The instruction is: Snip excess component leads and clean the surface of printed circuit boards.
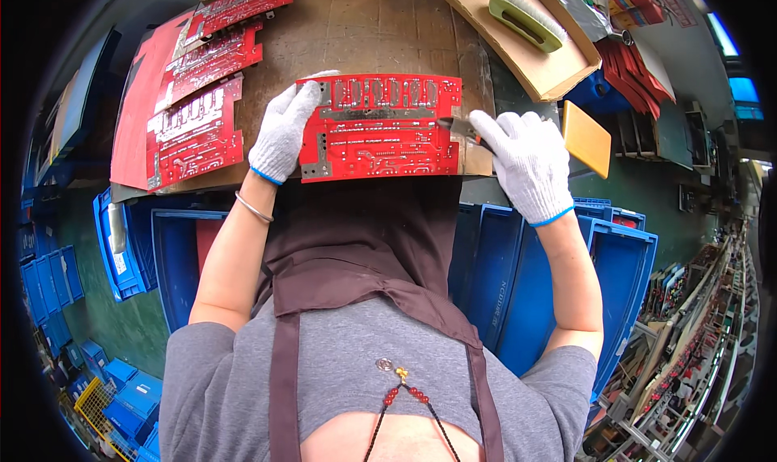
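Note:
A red circuit board (374,132) lies in front of me near the table's close edge, its silvery solder pads facing up. My left hand (283,132), in a white knit glove with a blue cuff, grips the board's left edge; its fingers reach along the upper left corner. At the opposite edge, my gloved right hand (530,164) is closed round a dark-tipped hand tool (464,128) that looks like pliers. The tool's tip is over the board's right edge; its handles are mostly hidden in the glove.
More red boards (198,134) overlap in a row along the table's left side. A green-backed brush (526,23) rests in a cardboard tray (558,65) at the far right. Beside my right hand is a yellow block (586,138). Blue crates (510,260) stand below the table edge.

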